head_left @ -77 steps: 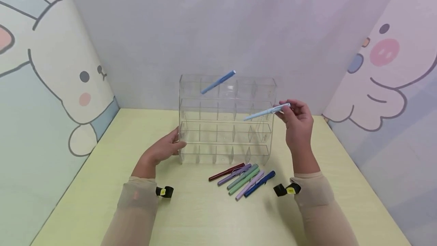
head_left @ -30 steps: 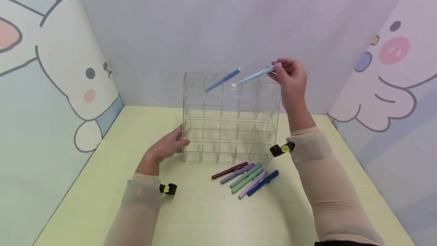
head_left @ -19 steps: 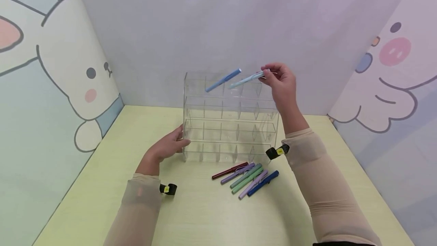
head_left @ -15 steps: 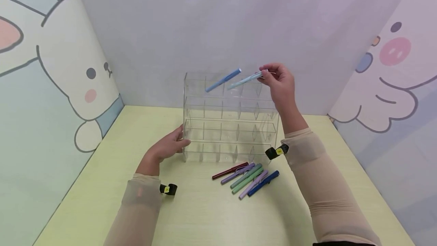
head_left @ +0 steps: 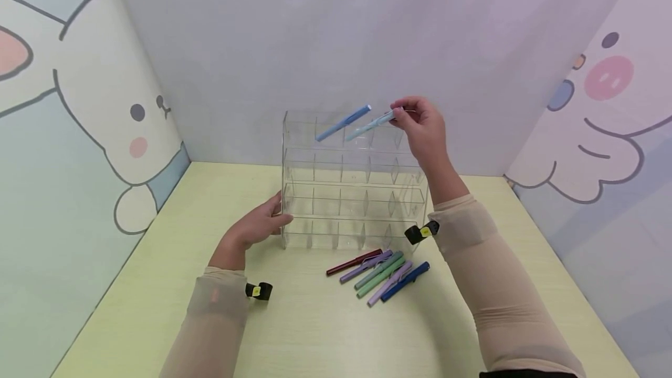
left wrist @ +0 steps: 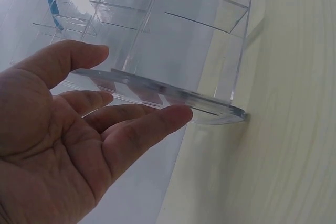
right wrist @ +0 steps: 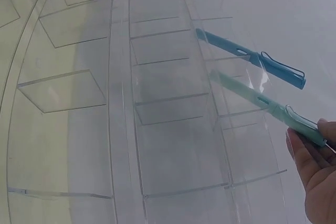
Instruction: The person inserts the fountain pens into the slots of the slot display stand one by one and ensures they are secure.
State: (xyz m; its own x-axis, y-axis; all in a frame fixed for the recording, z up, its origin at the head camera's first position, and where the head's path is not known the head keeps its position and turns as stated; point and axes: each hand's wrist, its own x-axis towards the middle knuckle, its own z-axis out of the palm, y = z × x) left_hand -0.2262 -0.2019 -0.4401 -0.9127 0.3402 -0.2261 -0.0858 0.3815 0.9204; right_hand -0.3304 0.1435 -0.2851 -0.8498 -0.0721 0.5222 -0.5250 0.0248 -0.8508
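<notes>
A clear acrylic rack (head_left: 354, 185) with tiers of divided compartments stands upright on the table. My left hand (head_left: 254, 227) grips its left side panel, thumb on one face and fingers on the other, as the left wrist view shows. High on the right, my right hand (head_left: 424, 130) pinches a pale blue pen (head_left: 373, 125) by its clip end. The pen slants down to the left, its lower end inside the top tier. Just left of it, a blue pen (head_left: 341, 124) leans in a top-tier compartment, its clip end above the rim.
In front of the rack several pens lie side by side on the table (head_left: 294, 331): dark red (head_left: 354, 262), purple (head_left: 366, 267), greens (head_left: 380, 278), lilac (head_left: 389, 284) and dark blue (head_left: 405, 282). A grey backdrop (head_left: 336, 34) rises behind; cartoon-printed panels flank the table.
My right hand has raised the pale blue pen from beside the rack to above its top, then moved left and slightly down, lowering the pen's end into the top tier. My left hand stays put.
</notes>
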